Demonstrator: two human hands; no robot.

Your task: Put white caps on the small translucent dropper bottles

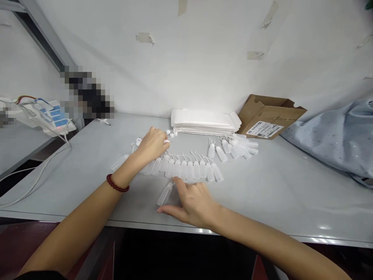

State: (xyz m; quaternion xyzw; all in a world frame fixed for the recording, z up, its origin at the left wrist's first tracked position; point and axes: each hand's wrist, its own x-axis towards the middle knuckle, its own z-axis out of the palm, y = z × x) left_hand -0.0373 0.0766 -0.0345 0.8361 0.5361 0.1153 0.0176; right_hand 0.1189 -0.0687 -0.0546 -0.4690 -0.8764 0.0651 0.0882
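Bottle (pixel 165 195): near side of the table (pixel 262 194), just left of the right hand (pixel 198 203). Probably light, smooth and slightly soft; grip the body gently, below the neck. Right hand: thumb and forefinger wide. Left hand (pixel 153 144), farther: fingers narrow at a cap (pixel 166 141); hold cannot be told. Row of bottles (pixel 183 170): between.

Row of bottles (pixel 190 170) on a table (pixel 276 198)
One bottle (pixel 164 195) lies before the row; a stack of packets (pixel 204 119) lies behind, a box (pixel 274 114) right of the stack.
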